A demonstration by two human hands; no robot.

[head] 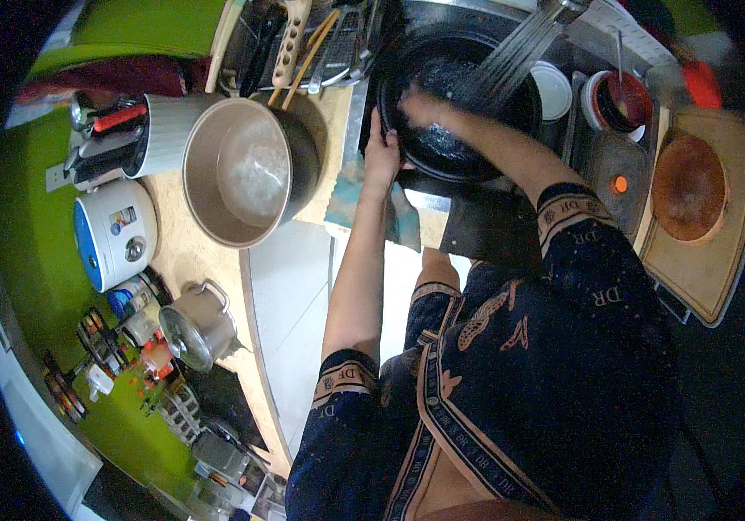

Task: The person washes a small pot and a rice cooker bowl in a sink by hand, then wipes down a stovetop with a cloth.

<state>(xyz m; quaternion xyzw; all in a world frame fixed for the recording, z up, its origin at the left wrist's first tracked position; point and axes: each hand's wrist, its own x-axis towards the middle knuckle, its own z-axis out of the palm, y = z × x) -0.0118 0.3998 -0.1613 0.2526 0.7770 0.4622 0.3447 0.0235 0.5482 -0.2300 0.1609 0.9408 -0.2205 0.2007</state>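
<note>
A large dark round pan (463, 170) sits in the sink under a spray of water from the faucet (567, 9). My left hand (383, 153) grips the pan's rim at its left side. Inside the pan, near its left wall, is my right hand (425, 109), blurred, with the forearm crossing the rim; whether it holds something cannot be told. Water splashes and pools in the pan. A teal and beige cloth (353, 198) hangs over the counter edge beneath my left wrist.
Left on the counter are a large pot (287, 176), a white appliance with a blue lid (122, 228) and a lidded steel pot (216, 319). A dish rack (346, 62) stands behind. To the right are white bowls (551, 91), a red bowl (639, 98) and a round wooden board (690, 189).
</note>
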